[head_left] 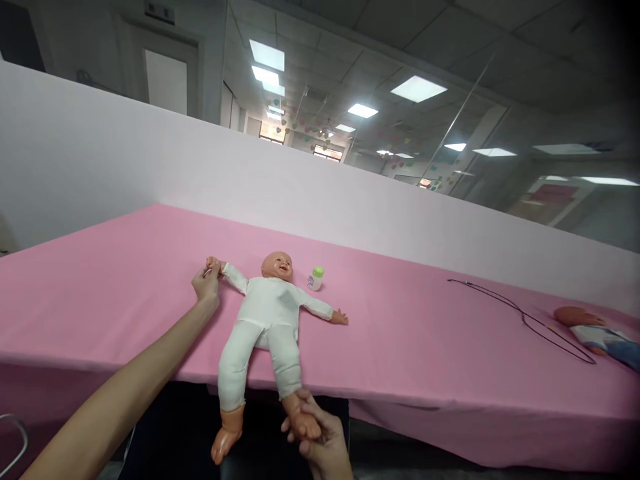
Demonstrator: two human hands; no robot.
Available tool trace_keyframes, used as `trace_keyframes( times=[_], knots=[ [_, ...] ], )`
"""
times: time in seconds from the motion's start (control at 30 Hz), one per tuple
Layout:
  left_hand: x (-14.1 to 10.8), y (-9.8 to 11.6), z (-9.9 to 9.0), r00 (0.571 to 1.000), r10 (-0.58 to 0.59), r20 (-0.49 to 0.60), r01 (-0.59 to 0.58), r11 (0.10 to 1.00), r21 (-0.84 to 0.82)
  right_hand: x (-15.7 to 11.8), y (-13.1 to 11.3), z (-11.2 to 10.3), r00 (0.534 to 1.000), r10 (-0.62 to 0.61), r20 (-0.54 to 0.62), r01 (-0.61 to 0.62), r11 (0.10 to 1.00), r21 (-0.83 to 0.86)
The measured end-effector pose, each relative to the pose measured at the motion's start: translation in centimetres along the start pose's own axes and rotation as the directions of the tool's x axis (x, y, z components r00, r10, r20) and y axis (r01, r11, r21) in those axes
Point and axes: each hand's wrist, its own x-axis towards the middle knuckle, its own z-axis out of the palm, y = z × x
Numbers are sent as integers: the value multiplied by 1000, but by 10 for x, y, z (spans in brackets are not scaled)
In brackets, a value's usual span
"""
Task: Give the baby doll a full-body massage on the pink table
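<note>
A baby doll (270, 303) with a white cloth body lies face up on the pink-covered table (390, 347), its legs hanging over the front edge. My left hand (207, 283) is closed on the doll's hand at the image's left, with that arm of the doll stretched out. At the table's front, my right hand (323, 437) has its fingers around the doll's foot on the image's right. The doll's other foot (227, 433) hangs free. Beside the doll's head stands a small bottle (316, 279) with a green cap.
Farther right, a thin dark cable (520, 310) lies looped on the pink cloth. A second doll (595, 330) in white and blue lies at the right edge. Behind the table runs a low white wall (300, 187) with glass above. A white cord (20, 440) shows at lower left.
</note>
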Motion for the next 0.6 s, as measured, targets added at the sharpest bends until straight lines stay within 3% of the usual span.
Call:
trace_keyframes(
  times=[0.1, 0.17, 0.23, 0.33, 0.37, 0.4, 0.43, 0.5, 0.6],
  knots=[
    [-19, 3, 6, 977, 112, 183, -105, 993, -47, 9, -2, 9, 998, -66, -6, 66, 998, -22],
    [-34, 5, 11, 918, 194, 345, -191, 981, -42, 33, -21, 26, 992, -118, -54, 115, 992, -56],
    [-47, 4, 14, 808, 227, 545, -261, 965, -15, 66, -41, 44, 988, -133, -77, 125, 988, -91],
    [-57, -1, 14, 589, 166, 791, -361, 929, 74, 113, -51, 66, 991, -125, -38, 117, 977, -176],
    [-58, -3, 13, 544, 140, 828, -393, 914, 103, 125, -49, 70, 992, -124, -30, 116, 975, -191],
    [-59, -4, 12, 524, 129, 842, -422, 898, 125, 132, -47, 73, 992, -124, -29, 116, 975, -191],
    [-59, -5, 10, 536, 143, 832, -451, 882, 138, 136, -44, 73, 992, -122, -34, 114, 977, -180],
    [-57, -5, 8, 606, 226, 763, -513, 844, 158, 129, -42, 68, 992, -114, -45, 106, 983, -147],
    [-49, -4, 5, 729, 345, 591, -569, 785, 244, 90, -44, 46, 995, -89, -36, 86, 992, -88]
  ],
)
